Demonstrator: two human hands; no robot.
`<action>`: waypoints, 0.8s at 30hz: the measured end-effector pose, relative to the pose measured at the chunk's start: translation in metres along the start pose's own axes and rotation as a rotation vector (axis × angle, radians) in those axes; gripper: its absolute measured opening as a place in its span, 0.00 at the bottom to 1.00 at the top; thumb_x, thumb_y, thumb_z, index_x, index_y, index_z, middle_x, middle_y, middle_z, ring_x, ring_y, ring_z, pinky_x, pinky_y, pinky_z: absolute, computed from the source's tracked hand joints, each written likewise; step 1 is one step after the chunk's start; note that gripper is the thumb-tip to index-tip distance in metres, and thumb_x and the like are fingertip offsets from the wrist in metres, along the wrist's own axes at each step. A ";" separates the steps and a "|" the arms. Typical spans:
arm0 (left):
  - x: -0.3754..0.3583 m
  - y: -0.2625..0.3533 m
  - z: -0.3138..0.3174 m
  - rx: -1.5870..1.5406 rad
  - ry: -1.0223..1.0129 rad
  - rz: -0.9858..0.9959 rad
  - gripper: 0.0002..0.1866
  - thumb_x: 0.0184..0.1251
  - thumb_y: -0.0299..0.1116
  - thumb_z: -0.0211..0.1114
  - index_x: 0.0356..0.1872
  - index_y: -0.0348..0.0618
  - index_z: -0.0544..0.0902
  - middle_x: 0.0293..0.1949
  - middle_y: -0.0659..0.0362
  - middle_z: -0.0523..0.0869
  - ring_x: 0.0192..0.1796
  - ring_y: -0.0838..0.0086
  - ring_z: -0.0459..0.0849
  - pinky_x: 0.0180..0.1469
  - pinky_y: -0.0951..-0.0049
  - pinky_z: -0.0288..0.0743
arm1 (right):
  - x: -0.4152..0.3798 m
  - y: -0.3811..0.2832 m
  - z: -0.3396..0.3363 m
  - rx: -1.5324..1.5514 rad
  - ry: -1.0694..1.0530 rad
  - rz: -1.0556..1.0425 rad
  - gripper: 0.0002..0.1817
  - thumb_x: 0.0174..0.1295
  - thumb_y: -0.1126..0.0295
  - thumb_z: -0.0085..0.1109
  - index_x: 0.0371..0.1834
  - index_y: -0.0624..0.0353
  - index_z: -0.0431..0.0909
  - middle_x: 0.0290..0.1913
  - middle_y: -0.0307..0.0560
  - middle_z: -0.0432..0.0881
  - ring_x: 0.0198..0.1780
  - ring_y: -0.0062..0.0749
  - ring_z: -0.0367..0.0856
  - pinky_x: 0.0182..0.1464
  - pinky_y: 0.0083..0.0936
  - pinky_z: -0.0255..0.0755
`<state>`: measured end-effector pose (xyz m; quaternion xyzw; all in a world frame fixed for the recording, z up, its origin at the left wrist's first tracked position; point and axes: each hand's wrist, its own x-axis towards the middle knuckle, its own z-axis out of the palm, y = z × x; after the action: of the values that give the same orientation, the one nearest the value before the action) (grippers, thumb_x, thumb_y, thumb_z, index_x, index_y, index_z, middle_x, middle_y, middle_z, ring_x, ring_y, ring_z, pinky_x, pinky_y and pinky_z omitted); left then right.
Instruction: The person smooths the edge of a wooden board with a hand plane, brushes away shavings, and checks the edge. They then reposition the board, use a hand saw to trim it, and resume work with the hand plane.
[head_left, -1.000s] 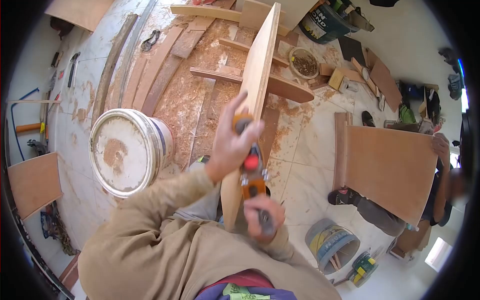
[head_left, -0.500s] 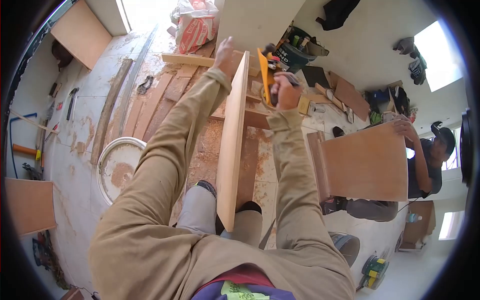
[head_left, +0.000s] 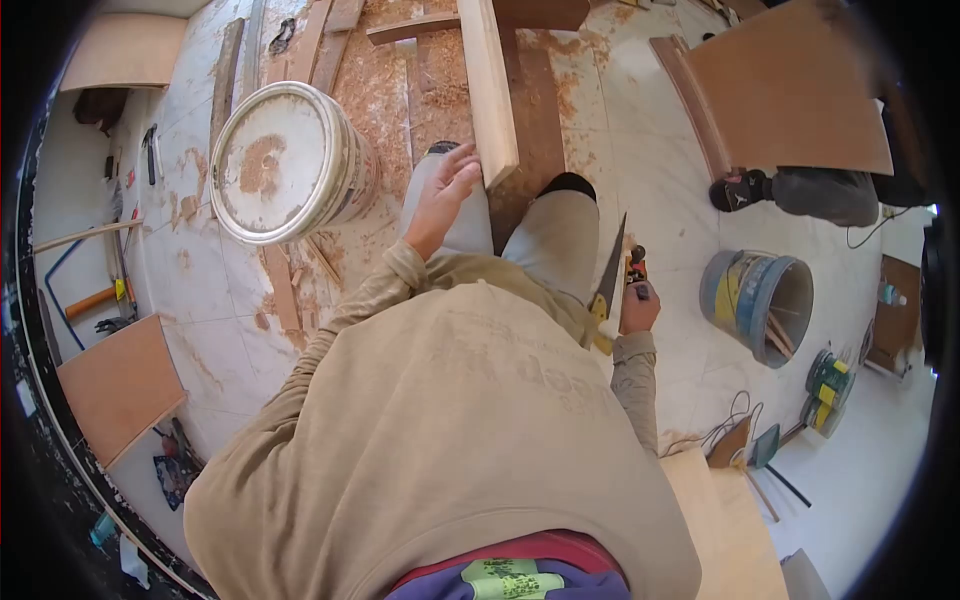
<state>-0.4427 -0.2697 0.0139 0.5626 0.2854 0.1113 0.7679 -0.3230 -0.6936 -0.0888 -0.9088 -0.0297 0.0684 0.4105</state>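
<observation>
Board (head_left: 490, 90) stands on edge between my knees, running away over the sawdust floor. Looks stiff, light and thin; best held by its near end. Left hand (head_left: 445, 195) open, fingers on that end. Right hand (head_left: 638, 305), right of board, gripping plane (head_left: 612, 275). Bucket (head_left: 285, 160) left.

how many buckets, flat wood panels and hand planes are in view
buckets: 2, white bucket and grey bucket
flat wood panels: 3, left floor panel, top-left panel, co-worker's panel
hand planes: 1, hand plane
total: 6
</observation>
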 end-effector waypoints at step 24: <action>-0.027 0.009 0.088 0.511 0.337 0.842 0.45 0.58 0.17 0.58 0.81 0.32 0.57 0.72 0.35 0.68 0.75 0.42 0.66 0.80 0.57 0.59 | -0.058 0.091 0.061 -0.268 -0.174 -0.200 0.15 0.65 0.73 0.59 0.54 0.61 0.83 0.46 0.58 0.85 0.48 0.53 0.85 0.51 0.43 0.80</action>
<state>-0.4140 -0.3500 0.0486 0.7725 0.1722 0.4263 0.4380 -0.3892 -0.7152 -0.1913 -0.9385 -0.1640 0.1012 0.2866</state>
